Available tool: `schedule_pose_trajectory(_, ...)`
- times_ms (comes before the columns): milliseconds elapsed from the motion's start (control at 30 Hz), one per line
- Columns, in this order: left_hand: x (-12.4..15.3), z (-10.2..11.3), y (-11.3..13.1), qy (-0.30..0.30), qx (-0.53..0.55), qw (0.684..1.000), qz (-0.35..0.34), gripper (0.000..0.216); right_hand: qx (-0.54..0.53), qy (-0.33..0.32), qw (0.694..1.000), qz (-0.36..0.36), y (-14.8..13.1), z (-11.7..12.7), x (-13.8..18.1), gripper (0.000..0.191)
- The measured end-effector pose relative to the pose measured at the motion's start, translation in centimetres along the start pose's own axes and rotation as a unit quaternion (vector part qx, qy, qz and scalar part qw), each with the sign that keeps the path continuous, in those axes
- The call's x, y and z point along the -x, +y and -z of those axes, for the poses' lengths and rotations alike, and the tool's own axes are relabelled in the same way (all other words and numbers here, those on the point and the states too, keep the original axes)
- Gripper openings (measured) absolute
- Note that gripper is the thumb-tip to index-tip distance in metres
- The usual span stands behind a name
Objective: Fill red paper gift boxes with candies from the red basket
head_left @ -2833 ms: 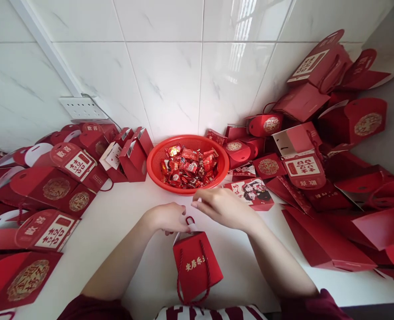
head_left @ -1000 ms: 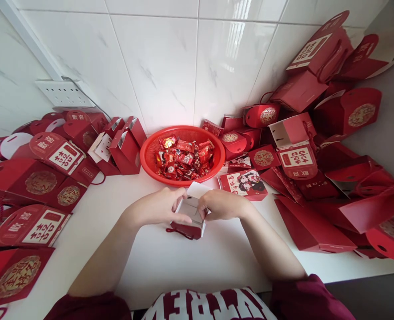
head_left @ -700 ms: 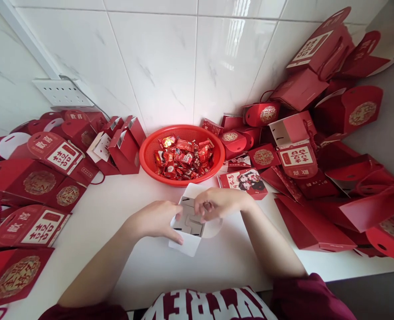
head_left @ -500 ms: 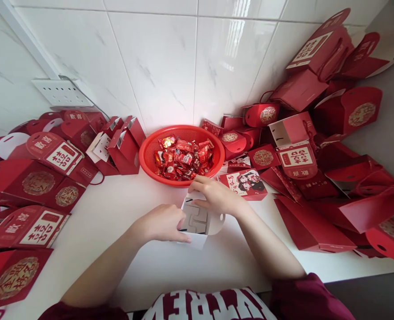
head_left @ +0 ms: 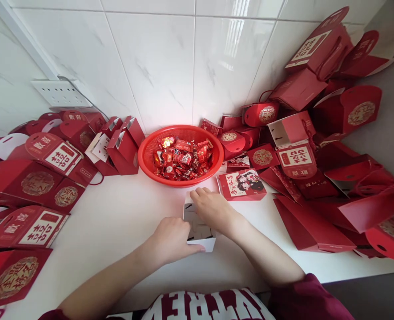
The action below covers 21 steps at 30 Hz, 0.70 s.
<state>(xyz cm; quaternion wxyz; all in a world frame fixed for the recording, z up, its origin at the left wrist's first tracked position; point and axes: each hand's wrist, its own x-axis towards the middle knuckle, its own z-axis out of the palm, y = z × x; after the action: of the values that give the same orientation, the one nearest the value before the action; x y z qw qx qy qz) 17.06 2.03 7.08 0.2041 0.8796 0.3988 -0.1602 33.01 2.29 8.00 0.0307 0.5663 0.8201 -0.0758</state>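
Between my hands, at the front middle of the white table, stands an opened paper gift box point(head_left: 199, 226), its pale inside with folded bottom flaps facing up. My left hand point(head_left: 174, 238) grips its left wall, the thumb stretched along the near side. Over its far right edge lies my right hand point(head_left: 213, 210), fingers bent over the far wall; the fingertips are partly hidden. Just beyond the box is a red plastic basket point(head_left: 143, 166) holding red-wrapped candies point(head_left: 185, 158). A flat red box with a printed couple point(head_left: 242, 184) lies right of my right hand.
Red gift boxes point(head_left: 38, 182) are stacked on the left, with two open red bags point(head_left: 125, 146) beside the basket. A taller heap of red boxes point(head_left: 300, 160) fills the right. Behind stand a tiled wall point(head_left: 157, 66) and a socket strip point(head_left: 62, 93) with a cable.
The opened box has shifted slightly right and toward me, turning a little. My left hand has moved right with it, and my right hand has come down over its right side, covering the rounded flap.
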Motion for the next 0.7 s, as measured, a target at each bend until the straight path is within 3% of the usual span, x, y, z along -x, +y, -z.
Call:
schedule_pose_trajectory(67,0.3,-0.9,0.1,0.043,0.020,0.998,0.031,0.064,-0.029,-0.049,0.998,0.007,0.7,-0.2,-0.3,0.023)
schedule_pose_trajectory(167,0.2,-2.5,-0.5,0.178,0.065,0.980,0.060,0.090,-0.058,-0.060,0.996,0.014,1.7,-0.5,-1.2,0.023)
schedule_pose_trajectory(233,-0.4,-3.7,-1.6,0.278,0.103,0.954,0.042,0.106,-0.077,-0.042,0.996,0.026,2.3,-0.9,-2.0,0.024)
schedule_pose_trajectory(300,-1.3,-4.9,-3.0,0.337,0.177,0.925,-0.017,0.115,-0.097,-0.022,0.994,0.035,2.8,-1.5,-2.7,0.025)
schedule_pose_trajectory(400,-2.9,-6.4,-5.0,0.331,0.324,0.877,-0.129,0.119,-0.258,0.056,0.962,0.062,3.3,-3.3,-3.1,0.027)
schedule_pose_trajectory(467,-4.0,-7.1,-5.7,0.306,0.396,0.847,-0.178,0.123,-0.428,0.129,0.892,0.061,3.2,-5.1,-2.9,0.034)
schedule_pose_trajectory(567,-5.5,-7.7,-5.9,0.269,0.461,0.815,-0.225,0.134,-0.567,0.214,0.795,-0.023,2.6,-7.8,-2.4,0.048)
schedule_pose_trajectory(700,-6.9,-7.6,-6.0,0.199,0.508,0.799,-0.254,0.140,-0.617,0.274,0.724,-0.142,1.4,-10.2,-2.4,0.055)
